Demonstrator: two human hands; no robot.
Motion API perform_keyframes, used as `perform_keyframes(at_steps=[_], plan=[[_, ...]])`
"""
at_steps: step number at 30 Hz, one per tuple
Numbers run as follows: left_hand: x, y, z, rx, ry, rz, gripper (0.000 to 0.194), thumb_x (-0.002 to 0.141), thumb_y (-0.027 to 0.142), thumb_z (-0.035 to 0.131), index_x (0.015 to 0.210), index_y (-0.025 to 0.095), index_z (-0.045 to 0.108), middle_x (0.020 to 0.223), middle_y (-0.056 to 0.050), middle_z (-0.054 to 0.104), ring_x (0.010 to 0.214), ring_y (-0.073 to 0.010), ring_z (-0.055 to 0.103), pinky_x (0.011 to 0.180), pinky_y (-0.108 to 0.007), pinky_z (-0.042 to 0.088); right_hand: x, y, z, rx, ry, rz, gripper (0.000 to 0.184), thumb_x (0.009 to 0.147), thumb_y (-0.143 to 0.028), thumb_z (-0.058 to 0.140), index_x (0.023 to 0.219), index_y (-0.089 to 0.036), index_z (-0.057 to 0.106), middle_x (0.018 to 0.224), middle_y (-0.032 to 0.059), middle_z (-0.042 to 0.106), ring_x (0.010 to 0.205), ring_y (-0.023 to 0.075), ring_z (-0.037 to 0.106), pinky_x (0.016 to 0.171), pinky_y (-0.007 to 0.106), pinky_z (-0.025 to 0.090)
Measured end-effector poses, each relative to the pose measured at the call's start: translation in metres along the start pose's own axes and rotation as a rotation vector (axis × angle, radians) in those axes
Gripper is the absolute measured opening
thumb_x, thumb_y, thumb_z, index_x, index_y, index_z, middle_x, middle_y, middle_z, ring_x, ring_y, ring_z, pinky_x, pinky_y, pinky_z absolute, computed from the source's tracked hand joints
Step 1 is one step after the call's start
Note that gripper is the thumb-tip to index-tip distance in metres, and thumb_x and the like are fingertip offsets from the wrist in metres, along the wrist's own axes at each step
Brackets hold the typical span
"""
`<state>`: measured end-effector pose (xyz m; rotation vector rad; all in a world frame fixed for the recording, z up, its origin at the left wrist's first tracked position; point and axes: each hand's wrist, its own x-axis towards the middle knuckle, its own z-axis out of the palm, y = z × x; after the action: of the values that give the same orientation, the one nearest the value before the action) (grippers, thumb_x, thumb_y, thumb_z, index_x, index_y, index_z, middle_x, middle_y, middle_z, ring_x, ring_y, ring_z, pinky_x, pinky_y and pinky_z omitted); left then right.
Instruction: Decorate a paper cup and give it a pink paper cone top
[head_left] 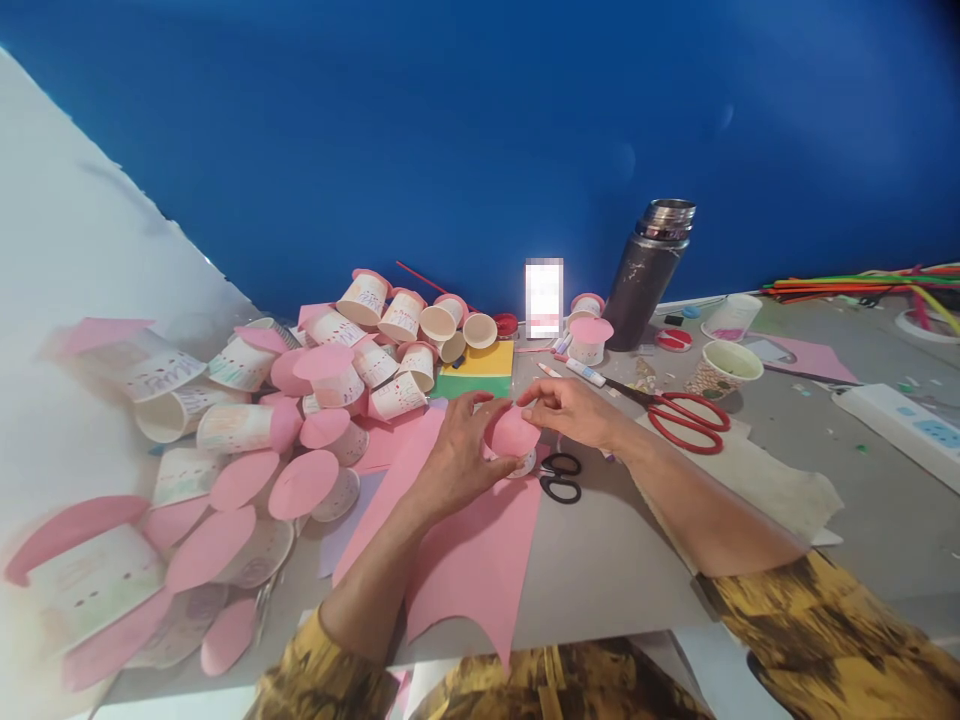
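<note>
A pink paper disc (pixel 514 432) lies over a paper cup (pixel 524 466), of which only the lower edge shows. My left hand (pixel 466 447) curves round the left side, its thumb at the lower edge and fingers at the top. With bent fingers, my right hand (pixel 568 408) pinches the disc's upper right edge. Under both hands spreads a cut sheet of pink paper (pixel 480 560). Small scissors with black handles (pixel 560 478) lie just right of the cup. Larger scissors with red handles (pixel 688 422) rest beyond my right forearm.
Many decorated paper cups with pink discs (pixel 240 425) crowd the left side. Toward the wall stand a dark thermos (pixel 651 275) and a lit, blurred screen (pixel 544 298). At right are a patterned cup (pixel 725 370), a white power strip (pixel 904 430) and coloured pipe cleaners (pixel 855 285).
</note>
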<state>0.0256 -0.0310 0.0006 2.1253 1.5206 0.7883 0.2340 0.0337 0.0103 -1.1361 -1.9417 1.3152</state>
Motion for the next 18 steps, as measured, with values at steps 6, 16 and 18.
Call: perform_keyframes(at_steps=[6,16,18], plan=[[-0.0001,-0.0013,0.0003,0.015,-0.029,0.001,0.067,0.076,0.033,0.081,0.138,0.029,0.055,0.143,-0.013,0.045,0.138,-0.0346,0.043,0.11,-0.055,0.043,0.0022,0.005,-0.0022,-0.024,-0.038,0.005,0.026,0.084,-0.037,0.065,0.101,-0.017,0.067,0.059,-0.0061,0.055,0.058,0.0141,0.053,0.059,0.028,0.036],[0.0022,0.006,0.0024,-0.069,0.061,-0.04,0.034,0.086,0.032,0.072,0.119,0.026,0.071,0.135,-0.011,0.054,0.132,-0.031,0.05,0.111,-0.052,0.043,0.0012,0.0016,-0.0018,-0.058,-0.039,0.058,0.024,0.087,-0.038,0.063,0.099,-0.018,0.067,0.064,-0.003,0.061,0.06,0.0144,0.056,0.06,0.028,0.04],[0.0026,0.0064,0.0033,-0.066,0.057,-0.046,0.034,0.086,0.031,0.072,0.119,0.026,0.071,0.134,-0.011,0.055,0.131,-0.0309,0.05,0.111,-0.052,0.043,0.0017,0.0022,-0.0026,-0.096,-0.007,0.06,0.022,0.088,-0.038,0.062,0.095,-0.018,0.069,0.066,-0.0014,0.064,0.059,0.0146,0.057,0.058,0.028,0.04]])
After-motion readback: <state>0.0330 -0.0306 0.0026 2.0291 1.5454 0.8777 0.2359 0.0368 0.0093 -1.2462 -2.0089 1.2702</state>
